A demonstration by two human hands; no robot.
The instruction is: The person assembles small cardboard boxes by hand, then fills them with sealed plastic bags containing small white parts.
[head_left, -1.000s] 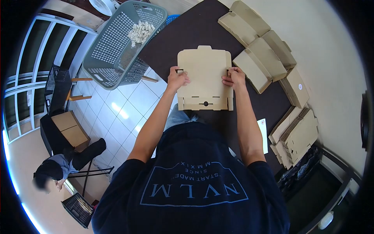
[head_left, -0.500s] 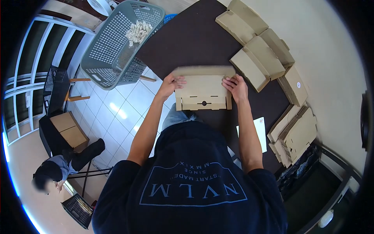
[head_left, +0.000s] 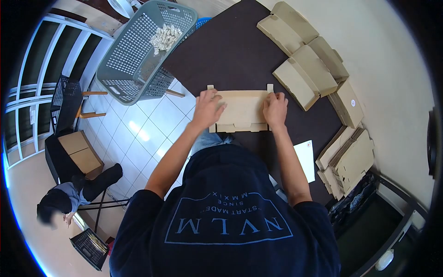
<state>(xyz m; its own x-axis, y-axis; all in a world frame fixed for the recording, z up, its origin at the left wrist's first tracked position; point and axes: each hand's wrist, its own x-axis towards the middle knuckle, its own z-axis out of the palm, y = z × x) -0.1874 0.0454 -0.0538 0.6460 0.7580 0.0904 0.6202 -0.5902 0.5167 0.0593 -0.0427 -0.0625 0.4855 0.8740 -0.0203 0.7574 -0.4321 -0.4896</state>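
A partly folded cardboard box [head_left: 242, 107] lies at the table's near edge, in front of my body. My left hand [head_left: 208, 109] grips its left side, fingers bent over the edge. On the opposite side, my right hand [head_left: 276, 111] is closed around the right edge, with the fingertips curled inward. Two small tabs stick out beyond the box's far corners. A slotted flap runs along the side nearest me. My fingers hide parts of both side walls.
Several open cardboard boxes [head_left: 305, 74] stand along the table's right side. Flat cardboard pieces [head_left: 353, 159] are stacked nearer, beside a white sheet [head_left: 304, 159]. A grey basket [head_left: 124, 60] with wrapped pieces stands left of the dark table [head_left: 221, 51]. Another person [head_left: 69, 198] sits at lower left.
The far flap, raised and blurred before, no longer stands up, and two corner tabs now show. Both hands have shifted nearer me along the box's sides, their fingers more curled.
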